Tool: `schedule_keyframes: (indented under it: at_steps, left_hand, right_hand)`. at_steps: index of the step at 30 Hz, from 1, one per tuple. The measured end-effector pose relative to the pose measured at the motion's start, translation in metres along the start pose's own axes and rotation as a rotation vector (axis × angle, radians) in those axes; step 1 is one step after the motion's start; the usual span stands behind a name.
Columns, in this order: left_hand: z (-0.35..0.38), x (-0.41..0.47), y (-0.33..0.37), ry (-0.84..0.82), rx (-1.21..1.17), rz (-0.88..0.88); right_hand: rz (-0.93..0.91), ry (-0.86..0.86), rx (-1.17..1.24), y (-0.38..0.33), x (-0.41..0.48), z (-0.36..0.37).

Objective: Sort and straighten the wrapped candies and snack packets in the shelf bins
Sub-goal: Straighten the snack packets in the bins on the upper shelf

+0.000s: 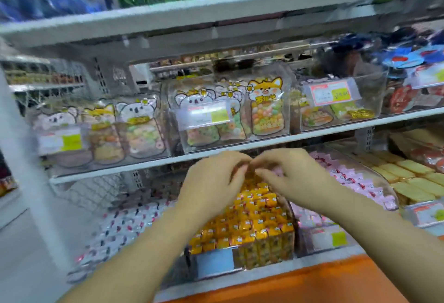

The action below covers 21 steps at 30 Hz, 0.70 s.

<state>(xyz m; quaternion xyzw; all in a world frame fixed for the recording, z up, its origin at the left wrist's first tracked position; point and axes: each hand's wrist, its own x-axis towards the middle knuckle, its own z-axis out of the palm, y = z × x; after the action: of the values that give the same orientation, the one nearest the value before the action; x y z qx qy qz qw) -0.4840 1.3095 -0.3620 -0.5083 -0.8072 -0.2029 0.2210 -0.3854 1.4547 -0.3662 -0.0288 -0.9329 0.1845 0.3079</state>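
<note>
Head view: a shop shelf unit seen close up, softened by motion blur.
Left hand: just below centre, toward 6 o'clock, with its back to the camera, reaching in over the yellow candies.
Right hand: just beside the left one, toward 5 o'clock, its fingertips meeting the left hand's.
Fingers: on both hands they bend inward and bunch tip to tip. Blur hides whether they pinch anything, so I cannot tell.
Yellow wrapped candies: at 6 o'clock, packed in rows in a clear bin on the lower shelf, directly under the hands.
Pink wrapped candies: at 4 o'clock, in the next bin to the right.
White wrapped candies: at 8 o'clock, in the bin to the left, white with red marks.
Animal snack packets: from centre out to 9 o'clock, upright in clear bins on the shelf above, printed with koala and fox faces.
Price label: at 2 o'clock, pink with a yellow-green patch, on a bin front.
Pale yellow packets: at 3 o'clock, lying in rows.
Orange ledge: at 6 o'clock, along the bottom edge.
</note>
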Motion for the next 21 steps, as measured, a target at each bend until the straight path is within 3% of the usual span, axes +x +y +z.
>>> schedule_keyframes:
  at_steps: [9, 21]
  left_hand:
    - [-0.075, 0.011, -0.053, 0.252, -0.012, -0.047]
    - [-0.083, 0.036, -0.091, 0.208, 0.224, 0.004]
  right_hand:
    - [-0.064, 0.044, -0.148, -0.052, 0.074, -0.046]
    - [-0.014, -0.068, -0.37, -0.054, 0.133, -0.062]
